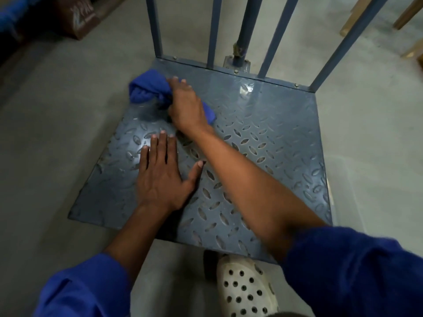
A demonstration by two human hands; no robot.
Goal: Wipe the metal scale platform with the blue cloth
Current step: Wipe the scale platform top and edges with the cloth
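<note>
At the far left, toward ten o'clock, a brown box (76, 17) with pale scrawled marks sits on the concrete floor (45, 138), well apart from the work. Moving right, the blue cloth (146, 89) lies bunched at the eleven-o'clock corner of the metal scale platform (274, 138), part of it hanging over the left edge. The left hand (160, 177) rests flat on the tread plate at about eight o'clock of the platform, its grip spread, fingers pointing to twelve and the thumb angled toward two. Just beyond it, the right hand (186, 106) presses on the cloth, its grip closed over the bunched fabric, a tail of cloth showing at the wrist side. The right forearm crosses the platform diagonally from five o'clock, covering much of the plate's middle. At twelve o'clock, blue upright bars (277, 35) and a thicker post (248, 30) rise from the platform's far edge. At six o'clock, a white perforated clog (245, 287) stands on the floor touching the near edge. Wooden legs (407, 17) show at two o'clock.
</note>
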